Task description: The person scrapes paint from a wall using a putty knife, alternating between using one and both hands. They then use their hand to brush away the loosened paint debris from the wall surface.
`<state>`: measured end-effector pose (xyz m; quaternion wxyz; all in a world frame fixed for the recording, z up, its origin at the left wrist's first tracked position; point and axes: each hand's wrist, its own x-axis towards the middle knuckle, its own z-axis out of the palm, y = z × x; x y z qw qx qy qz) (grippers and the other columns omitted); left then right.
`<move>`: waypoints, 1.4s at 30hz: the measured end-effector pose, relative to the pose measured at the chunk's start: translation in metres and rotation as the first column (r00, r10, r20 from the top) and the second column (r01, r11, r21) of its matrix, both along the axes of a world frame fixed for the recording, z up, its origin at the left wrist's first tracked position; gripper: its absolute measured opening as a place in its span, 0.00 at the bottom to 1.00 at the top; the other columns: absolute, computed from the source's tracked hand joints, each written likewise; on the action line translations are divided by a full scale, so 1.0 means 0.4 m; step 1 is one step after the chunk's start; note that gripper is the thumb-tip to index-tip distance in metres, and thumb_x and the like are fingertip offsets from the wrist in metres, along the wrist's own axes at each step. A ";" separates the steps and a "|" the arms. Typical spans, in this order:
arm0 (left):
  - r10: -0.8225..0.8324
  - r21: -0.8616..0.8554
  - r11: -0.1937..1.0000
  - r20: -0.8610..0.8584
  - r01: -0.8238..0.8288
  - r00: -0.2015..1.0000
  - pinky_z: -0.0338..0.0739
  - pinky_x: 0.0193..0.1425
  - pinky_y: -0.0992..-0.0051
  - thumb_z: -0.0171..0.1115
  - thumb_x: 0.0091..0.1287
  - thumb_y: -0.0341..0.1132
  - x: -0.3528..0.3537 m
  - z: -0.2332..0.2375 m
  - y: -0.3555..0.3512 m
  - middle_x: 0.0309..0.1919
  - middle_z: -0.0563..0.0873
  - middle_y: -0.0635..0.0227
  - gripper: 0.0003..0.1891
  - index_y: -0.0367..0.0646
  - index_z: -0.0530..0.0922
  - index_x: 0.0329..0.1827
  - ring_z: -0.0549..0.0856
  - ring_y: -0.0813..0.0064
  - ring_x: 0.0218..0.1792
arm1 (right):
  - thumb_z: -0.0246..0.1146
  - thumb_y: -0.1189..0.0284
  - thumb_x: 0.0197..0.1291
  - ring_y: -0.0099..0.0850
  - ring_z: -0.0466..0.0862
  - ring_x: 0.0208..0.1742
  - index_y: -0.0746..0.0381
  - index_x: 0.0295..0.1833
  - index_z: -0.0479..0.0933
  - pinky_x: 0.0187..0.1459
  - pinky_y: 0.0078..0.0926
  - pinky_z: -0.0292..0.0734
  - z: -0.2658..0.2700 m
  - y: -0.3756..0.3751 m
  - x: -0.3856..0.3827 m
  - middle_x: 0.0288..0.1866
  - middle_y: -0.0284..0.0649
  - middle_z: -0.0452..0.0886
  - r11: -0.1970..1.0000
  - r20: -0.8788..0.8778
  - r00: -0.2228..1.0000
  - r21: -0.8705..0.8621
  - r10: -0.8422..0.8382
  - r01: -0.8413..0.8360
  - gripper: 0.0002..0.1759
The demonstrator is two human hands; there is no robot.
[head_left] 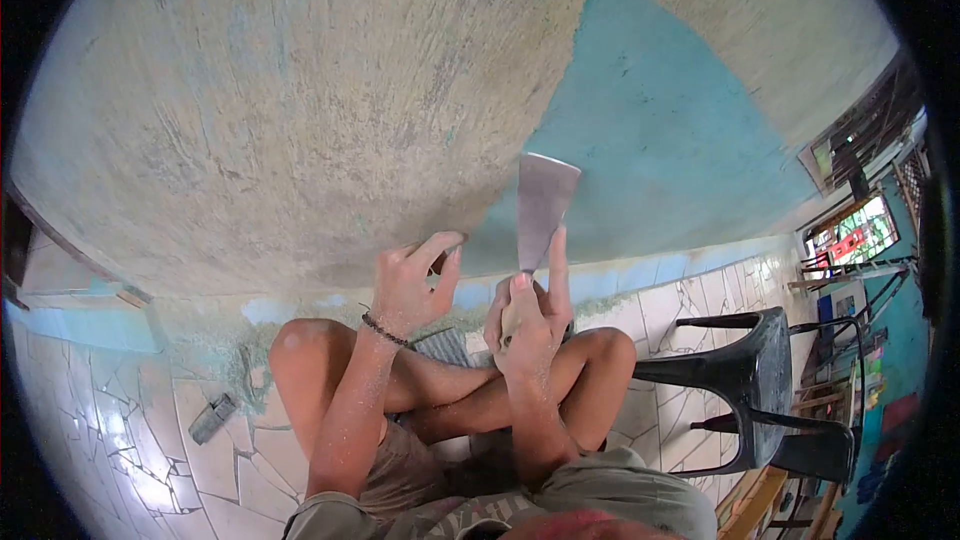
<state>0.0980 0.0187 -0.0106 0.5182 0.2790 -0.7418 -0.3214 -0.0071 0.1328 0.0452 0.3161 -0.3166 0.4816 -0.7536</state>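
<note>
In my right hand (pixel 527 325) is a putty knife (pixel 545 195), its wide metal blade pointing up in front of the wall (pixel 350 120). My index finger lies along the blade's lower edge and the thumb presses near its neck. The blade overlaps the lower part of a turquoise paint patch (pixel 660 120); around that patch the surface is scraped, beige and streaky. My left hand (pixel 412 280), with a dark beaded bracelet (pixel 383 328) at its wrist, is raised close to the wall's lower part. Its fingers are bent and parted from the thumb, with nothing visible held. Pale dust speckles both forearms.
My crossed legs (pixel 450 390) are below my hands on the broken-tile floor (pixel 260 460). A small grey block (pixel 212 418) lies at the left. At the right is a black chair (pixel 750 390), with wooden pieces (pixel 755 505) behind it. Paint debris (pixel 255 370) gathers along the wall's base.
</note>
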 end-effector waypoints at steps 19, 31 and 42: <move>-0.018 -0.002 1.000 0.077 0.018 0.997 0.82 0.36 0.71 0.68 0.68 0.32 0.000 0.013 0.009 0.25 0.86 0.60 0.11 0.42 0.87 0.52 0.86 0.68 0.25 | 0.53 0.79 0.76 0.20 0.66 0.13 0.64 0.87 0.49 0.13 0.23 0.60 0.034 0.008 -0.047 0.21 0.33 0.72 0.998 -0.101 0.995 0.064 0.018 -0.011 0.38; -0.025 -0.015 1.000 0.106 0.027 0.994 0.82 0.34 0.66 0.68 0.66 0.31 0.000 0.020 0.030 0.24 0.88 0.59 0.11 0.43 0.86 0.50 0.89 0.63 0.26 | 0.53 0.80 0.77 0.18 0.65 0.13 0.63 0.88 0.48 0.13 0.21 0.60 -0.005 0.017 -0.020 0.22 0.32 0.72 0.998 -0.126 0.992 0.067 0.011 -0.003 0.38; -0.013 -0.030 0.999 0.099 0.017 0.995 0.83 0.33 0.67 0.68 0.66 0.32 0.000 0.023 0.027 0.25 0.88 0.59 0.10 0.44 0.86 0.49 0.90 0.63 0.26 | 0.53 0.79 0.76 0.20 0.67 0.14 0.61 0.88 0.48 0.13 0.21 0.61 -0.046 0.021 -0.014 0.24 0.34 0.73 0.997 -0.093 0.995 0.067 0.032 -0.026 0.39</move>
